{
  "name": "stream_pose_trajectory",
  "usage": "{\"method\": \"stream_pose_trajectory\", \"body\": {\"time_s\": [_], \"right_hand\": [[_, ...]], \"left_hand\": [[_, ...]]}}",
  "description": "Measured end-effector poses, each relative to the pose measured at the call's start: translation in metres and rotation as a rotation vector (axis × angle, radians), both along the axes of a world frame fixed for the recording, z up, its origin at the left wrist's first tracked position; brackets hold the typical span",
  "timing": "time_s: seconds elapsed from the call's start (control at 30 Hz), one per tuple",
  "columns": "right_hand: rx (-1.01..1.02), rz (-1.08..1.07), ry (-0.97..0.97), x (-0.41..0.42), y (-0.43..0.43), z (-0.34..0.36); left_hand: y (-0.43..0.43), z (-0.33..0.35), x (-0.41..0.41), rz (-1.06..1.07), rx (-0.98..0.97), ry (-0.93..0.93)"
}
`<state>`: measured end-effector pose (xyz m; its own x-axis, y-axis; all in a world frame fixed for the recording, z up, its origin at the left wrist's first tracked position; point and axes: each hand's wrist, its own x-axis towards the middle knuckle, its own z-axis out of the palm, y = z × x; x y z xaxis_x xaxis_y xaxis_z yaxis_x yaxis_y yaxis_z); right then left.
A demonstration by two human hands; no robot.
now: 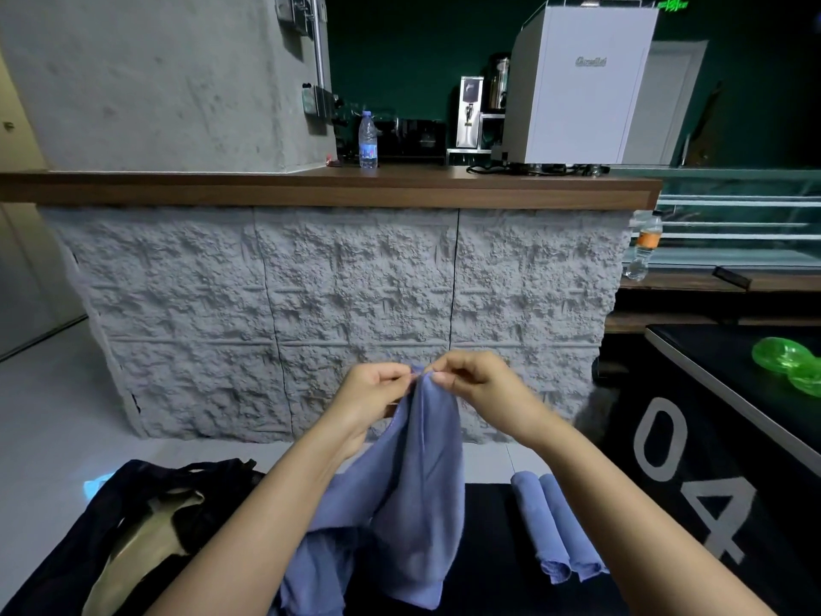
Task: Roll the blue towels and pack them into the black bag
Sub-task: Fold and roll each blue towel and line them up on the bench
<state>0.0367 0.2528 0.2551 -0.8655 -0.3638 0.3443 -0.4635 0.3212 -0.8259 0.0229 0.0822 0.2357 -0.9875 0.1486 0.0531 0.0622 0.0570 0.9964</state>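
Blue towel = my ref pt. It's unrolled, held up by its top edge and hanging in loose folds, w/ the bottom end bunched on the black surface. Left grip pinches the top edge w/ thumb + fingertips, fingers curled in. Right grip does the same just beside it, so the two grips nearly touch. Bare forearms run up either side of the towel.

Just right of the towel: 2 rolled towels, blue, lying side by side on the surface. They touch each other but sit apart from the hanging one.

Left of the towel: black bag, slumped on the surface, mouth open, pale lining showing, straps loose on top. Can't tell if anything's inside.

Behind the towel: counter w/ grey rough-stone front + brown wood top. On it, behind-left of the towel, a clear water bottle; behind-right, a white box machine.

Far right of the towel: 2nd black table marked "04", w/ a green translucent item on it. Behind that, an orange-label bottle stands on a low shelf.
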Motion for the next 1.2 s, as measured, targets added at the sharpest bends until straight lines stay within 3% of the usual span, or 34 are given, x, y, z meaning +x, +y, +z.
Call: {"method": "stream_pose_trajectory", "body": {"time_s": [0.13, 0.23, 0.53, 0.63, 1.0, 1.2], "right_hand": [[-0.073, -0.156, 0.028, -0.005, -0.003, -0.006], [-0.103, -0.173, 0.015, -0.006, -0.005, -0.009], [-0.281, 0.026, -0.094, -0.003, 0.003, -0.019], [-0.245, 0.057, -0.089, 0.000, 0.014, -0.029], [0.340, 0.016, -0.064, 0.006, 0.081, -0.089], [0.980, -0.013, 0.132, -0.004, 0.114, -0.108]], "left_hand": [[-0.001, 0.005, 0.007, -0.041, -0.119, 0.067], [-0.002, 0.009, 0.013, -0.077, -0.102, 0.085], [-0.002, 0.011, 0.003, 0.006, 0.026, 0.114], [-0.008, 0.018, -0.010, 0.061, 0.058, 0.139], [-0.072, 0.019, -0.066, 0.358, 0.072, 0.151], [-0.109, 0.005, -0.076, 0.489, 0.041, 0.133]]}}
